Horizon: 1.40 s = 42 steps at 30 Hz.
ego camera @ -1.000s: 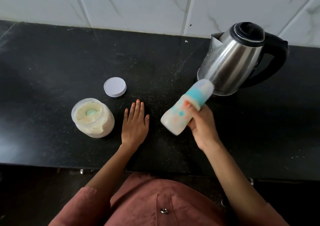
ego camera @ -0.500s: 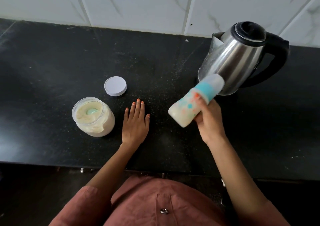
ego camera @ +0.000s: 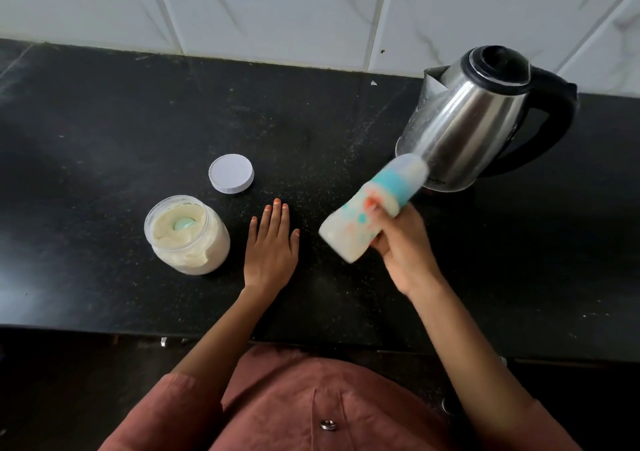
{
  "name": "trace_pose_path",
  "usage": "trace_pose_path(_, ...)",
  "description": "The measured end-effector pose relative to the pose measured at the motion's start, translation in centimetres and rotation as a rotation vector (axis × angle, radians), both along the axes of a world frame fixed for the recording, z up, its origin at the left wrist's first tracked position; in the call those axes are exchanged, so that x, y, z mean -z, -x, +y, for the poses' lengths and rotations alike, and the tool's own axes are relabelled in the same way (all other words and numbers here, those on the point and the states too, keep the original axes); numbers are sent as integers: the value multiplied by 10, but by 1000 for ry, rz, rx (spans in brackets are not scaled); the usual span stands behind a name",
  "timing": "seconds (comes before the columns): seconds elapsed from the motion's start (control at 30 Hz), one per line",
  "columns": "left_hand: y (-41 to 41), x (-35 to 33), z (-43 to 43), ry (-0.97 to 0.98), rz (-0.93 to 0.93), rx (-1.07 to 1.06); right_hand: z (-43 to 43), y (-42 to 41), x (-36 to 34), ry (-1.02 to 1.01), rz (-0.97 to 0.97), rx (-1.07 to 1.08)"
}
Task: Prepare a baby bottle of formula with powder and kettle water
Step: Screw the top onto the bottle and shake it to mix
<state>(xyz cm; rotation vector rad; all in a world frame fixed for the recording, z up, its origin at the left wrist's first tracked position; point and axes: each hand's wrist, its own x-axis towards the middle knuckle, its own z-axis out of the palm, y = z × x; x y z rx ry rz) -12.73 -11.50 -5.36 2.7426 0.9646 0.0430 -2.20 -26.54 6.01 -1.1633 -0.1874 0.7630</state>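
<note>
Mixing step, prob: right hand grips capped, blurred bottle tilted near kettle; left hand flat, empty. Next: check lumps, set upright.

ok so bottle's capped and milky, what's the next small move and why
Probably stand the bottle upright on the counter: the right hand holds it tilted and blurred, its contents already evenly milky. The left hand lies flat, free to recap the open powder jar.

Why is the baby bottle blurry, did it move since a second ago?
Yes. The milky baby bottle with the teal collar, in the right hand, has shifted slightly up and right, toward the steel kettle, which stayed put.
</note>
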Motion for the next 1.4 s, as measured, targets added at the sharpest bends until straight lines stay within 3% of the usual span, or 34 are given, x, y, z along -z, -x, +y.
trace_pose_path(0.1,0,1,1,9,6,3,-3,5,1,82,-115,-99)
trace_pose_path(0.2,1,0,0,3,-12,6,-2,-15,-8,-77,85,195)
trace_pose_path(0.27,1,0,-1,2,-11,8,-1,-18,-7,-136,113,309)
trace_pose_path(0.43,0,0,1,9,-1,7,-1,12,5,131,-173,-54)
trace_pose_path(0.6,1,0,0,5,-17,2,-2,-17,-8,-50,-6,290)
trace_pose_path(0.77,0,1,1,9,-1,2,-1,9,-2,171,-210,-16)
trace_pose_path(0.97,0,1,0,3,-12,4,1,-14,-9,-2,-8,293)
trace_pose_path(1.1,0,2,1,-10,-2,4,1,15,2,186,-150,34)
trace_pose_path(1.27,0,2,0,-9,-8,7,-5,-14,-7,-9,36,285)
trace_pose_path(1.4,0,1,1,0,2,8,-2,11,2,133,-67,40)
